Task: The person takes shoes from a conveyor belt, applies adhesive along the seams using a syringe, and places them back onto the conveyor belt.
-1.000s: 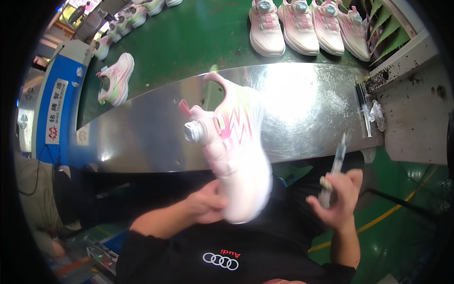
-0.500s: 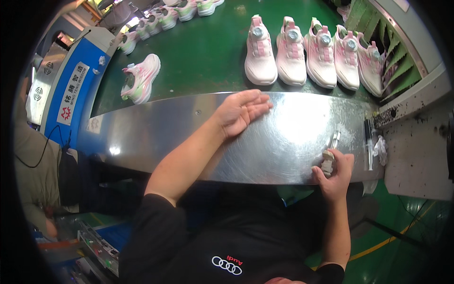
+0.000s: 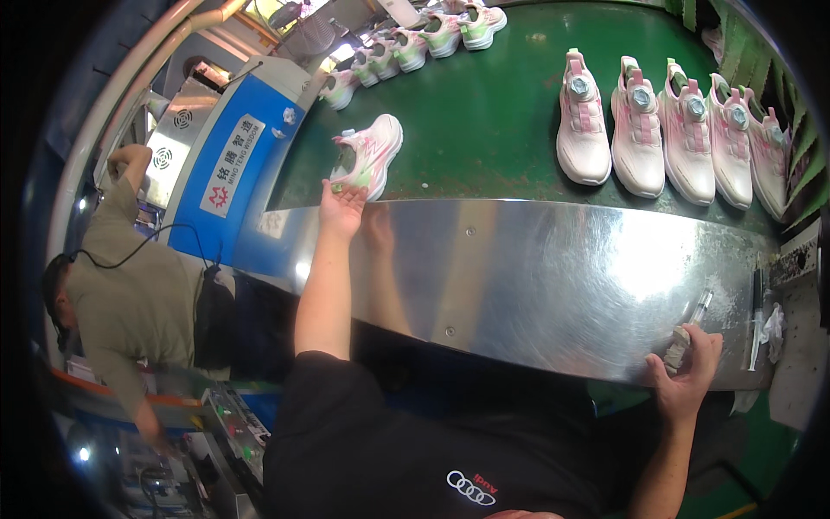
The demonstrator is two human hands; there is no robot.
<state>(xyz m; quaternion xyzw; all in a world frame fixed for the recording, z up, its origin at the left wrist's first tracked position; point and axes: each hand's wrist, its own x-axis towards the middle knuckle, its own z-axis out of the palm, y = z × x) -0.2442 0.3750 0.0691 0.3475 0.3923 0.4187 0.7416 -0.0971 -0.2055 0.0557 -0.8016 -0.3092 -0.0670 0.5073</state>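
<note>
At the left, my left hand reaches over the far edge of the metal ledge, palm up. Its fingers are apart and meet the heel of a single pink-and-white sneaker with green trim; no closed grip shows. Over the ledge's right end, my right hand is closed around a small beige-grey lumpy block, held between thumb and fingers. Just beyond that hand lies a clear, slim tube-like piece.
Several pink-and-white sneakers with dial closures stand in a row on the green surface. More sneakers line the far left. A syringe-like tool lies at the ledge's right end. A blue machine and another person are at left.
My left hand has moved left from above the ledge's middle to the lone sneaker. My right hand still holds the block. The view has swung to the left.
</note>
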